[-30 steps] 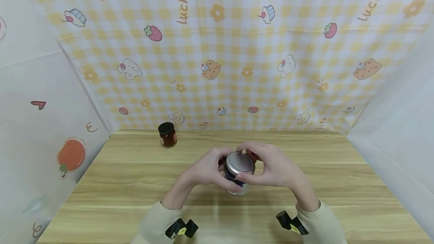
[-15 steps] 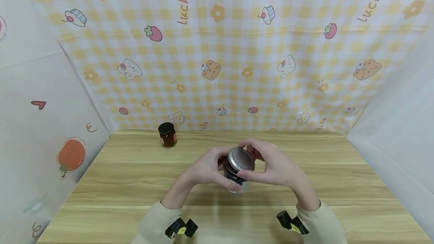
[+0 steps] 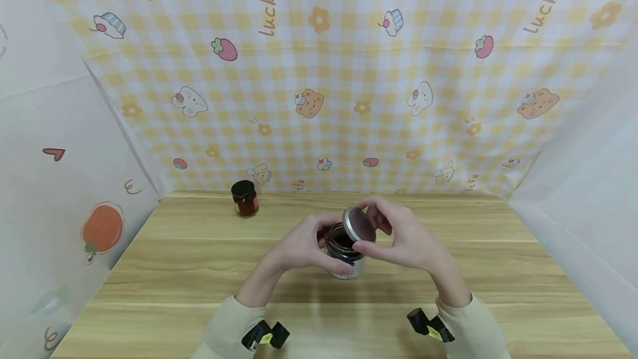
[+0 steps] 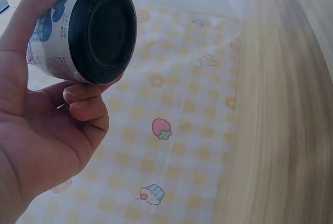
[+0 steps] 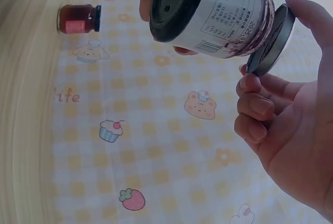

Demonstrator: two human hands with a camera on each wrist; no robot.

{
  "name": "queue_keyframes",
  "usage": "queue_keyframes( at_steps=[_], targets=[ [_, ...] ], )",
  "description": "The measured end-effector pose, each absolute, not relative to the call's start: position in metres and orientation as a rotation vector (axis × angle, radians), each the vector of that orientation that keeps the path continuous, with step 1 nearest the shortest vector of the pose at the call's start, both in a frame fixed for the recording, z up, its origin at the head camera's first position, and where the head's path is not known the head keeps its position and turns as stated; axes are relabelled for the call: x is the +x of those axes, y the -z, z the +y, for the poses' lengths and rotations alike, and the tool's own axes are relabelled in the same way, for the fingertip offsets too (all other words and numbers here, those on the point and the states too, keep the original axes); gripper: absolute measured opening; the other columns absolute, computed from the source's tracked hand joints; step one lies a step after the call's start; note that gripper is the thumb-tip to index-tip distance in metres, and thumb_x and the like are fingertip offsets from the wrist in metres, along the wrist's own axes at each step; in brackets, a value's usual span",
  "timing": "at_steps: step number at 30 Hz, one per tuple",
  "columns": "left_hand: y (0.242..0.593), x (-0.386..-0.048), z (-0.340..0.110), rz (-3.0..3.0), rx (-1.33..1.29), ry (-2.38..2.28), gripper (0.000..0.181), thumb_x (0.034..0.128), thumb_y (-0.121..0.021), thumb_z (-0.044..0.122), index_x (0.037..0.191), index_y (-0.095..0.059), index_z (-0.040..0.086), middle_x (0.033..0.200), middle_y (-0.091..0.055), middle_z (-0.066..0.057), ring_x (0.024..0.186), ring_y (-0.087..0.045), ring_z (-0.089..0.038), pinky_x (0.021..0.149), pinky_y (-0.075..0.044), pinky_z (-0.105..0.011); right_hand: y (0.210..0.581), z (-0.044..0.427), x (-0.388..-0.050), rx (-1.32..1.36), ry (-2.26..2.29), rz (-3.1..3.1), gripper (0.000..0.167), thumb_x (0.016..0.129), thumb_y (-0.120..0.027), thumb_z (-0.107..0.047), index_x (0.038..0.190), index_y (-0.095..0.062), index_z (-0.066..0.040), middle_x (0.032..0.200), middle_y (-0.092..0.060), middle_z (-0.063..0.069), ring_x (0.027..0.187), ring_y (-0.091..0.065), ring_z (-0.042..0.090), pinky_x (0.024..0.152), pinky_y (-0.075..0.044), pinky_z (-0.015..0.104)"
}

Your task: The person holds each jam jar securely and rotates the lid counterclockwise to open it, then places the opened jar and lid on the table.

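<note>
The left hand (image 3: pixel 305 242) grips a dark jar with a white label (image 3: pixel 347 266), its mouth uncovered in the head view. Between thumb and fingers the right hand (image 3: pixel 410 236) pinches the round metal lid (image 3: pixel 360 225), tilted at the right side of the jar's rim. From the left wrist camera, the jar's dark base (image 4: pixel 110 32) faces the view, with the left hand (image 4: pixel 52 125) around its side. In the right wrist view the lid (image 5: pixel 273 41) stands at an angle by the jar's mouth, and printed text covers the label (image 5: pixel 226 18).
A small red-brown jar with a black lid (image 3: pixel 245 198) stands at the back left of the wooden table (image 3: pixel 189 270). Behind the table hangs a yellow checked cloth (image 3: pixel 349 71). White sheets (image 3: pixel 588 181) close off both sides.
The right hand has lifted and tilted the lid off the jar's mouth, moving slightly up and right. The jar's dark opening now shows. The left hand keeps its grip.
</note>
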State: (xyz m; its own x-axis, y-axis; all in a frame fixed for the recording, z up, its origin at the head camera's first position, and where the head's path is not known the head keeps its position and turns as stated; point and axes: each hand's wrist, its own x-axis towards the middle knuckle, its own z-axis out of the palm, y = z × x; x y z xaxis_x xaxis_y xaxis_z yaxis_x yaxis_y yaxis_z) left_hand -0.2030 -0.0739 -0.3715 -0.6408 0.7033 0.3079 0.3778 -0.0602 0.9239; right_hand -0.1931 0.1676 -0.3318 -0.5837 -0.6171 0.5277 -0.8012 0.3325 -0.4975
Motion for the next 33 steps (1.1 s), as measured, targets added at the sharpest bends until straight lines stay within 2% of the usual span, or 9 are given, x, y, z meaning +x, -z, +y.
queue_keyframes(
  at_steps=[8, 13, 15, 21, 25, 33],
  targets=[
    [0.371, -0.202, -0.073, 2.03, 1.088, -1.753, 0.049, 0.0751, -0.087, 0.009, 0.119, -0.067, 0.004, 0.109, -0.07, -0.007, 0.099, -0.067, -0.022, 0.087, -0.056, -0.037, 0.333, 0.174, -0.198, 1.246, -1.074, -2.316, 0.053, 0.082, -0.081, -0.019, 0.128, -0.055, -0.014, 0.081, -0.051, -0.008, 0.06, -0.045, 0.012, 0.052, -0.04, 0.025],
    [0.37, -0.201, -0.072, 2.112, 1.006, -1.736, 0.049, 0.0743, -0.089, 0.014, 0.118, -0.068, 0.005, 0.108, -0.07, -0.008, 0.096, -0.066, -0.021, 0.083, -0.056, -0.034, 0.336, 0.18, -0.2, 1.219, -1.096, -2.332, 0.054, 0.081, -0.082, -0.015, 0.127, -0.054, -0.012, 0.08, -0.051, -0.008, 0.059, -0.046, 0.008, 0.051, -0.041, 0.024],
    [0.371, -0.202, -0.071, 2.162, 0.985, -1.726, 0.049, 0.0743, -0.09, 0.017, 0.118, -0.068, 0.006, 0.108, -0.07, -0.006, 0.094, -0.066, -0.02, 0.082, -0.056, -0.033, 0.338, 0.182, -0.201, 1.209, -1.111, -2.337, 0.055, 0.08, -0.083, -0.013, 0.127, -0.053, -0.011, 0.08, -0.052, -0.007, 0.059, -0.046, 0.006, 0.051, -0.042, 0.025],
    [0.374, -0.204, -0.066, 2.358, 0.93, -1.674, 0.051, 0.0701, -0.092, 0.026, 0.114, -0.071, 0.013, 0.102, -0.07, 0.005, 0.09, -0.064, -0.014, 0.08, -0.053, -0.031, 0.342, 0.192, -0.205, 1.192, -1.191, -2.315, 0.061, 0.079, -0.083, -0.006, 0.131, -0.051, -0.01, 0.078, -0.055, -0.002, 0.056, -0.049, 0.016, 0.051, -0.042, 0.024],
    [0.378, -0.206, -0.063, 2.423, 0.896, -1.669, 0.05, 0.0679, -0.093, 0.028, 0.111, -0.071, 0.014, 0.101, -0.069, 0.006, 0.089, -0.063, -0.013, 0.078, -0.053, -0.031, 0.345, 0.198, -0.207, 1.149, -1.202, -2.307, 0.058, 0.079, -0.082, -0.004, 0.13, -0.053, -0.008, 0.075, -0.055, 0.002, 0.055, -0.049, 0.017, 0.051, -0.042, 0.023],
    [0.382, -0.21, -0.054, 2.488, 0.81, -1.665, 0.049, 0.0666, -0.094, 0.033, 0.107, -0.071, 0.018, 0.098, -0.068, 0.008, 0.089, -0.062, -0.012, 0.077, -0.052, -0.031, 0.353, 0.214, -0.215, 1.061, -1.175, -2.308, 0.051, 0.08, -0.08, -0.002, 0.125, -0.056, -0.007, 0.075, -0.057, -0.002, 0.054, -0.049, 0.013, 0.048, -0.042, 0.025]
  ],
)
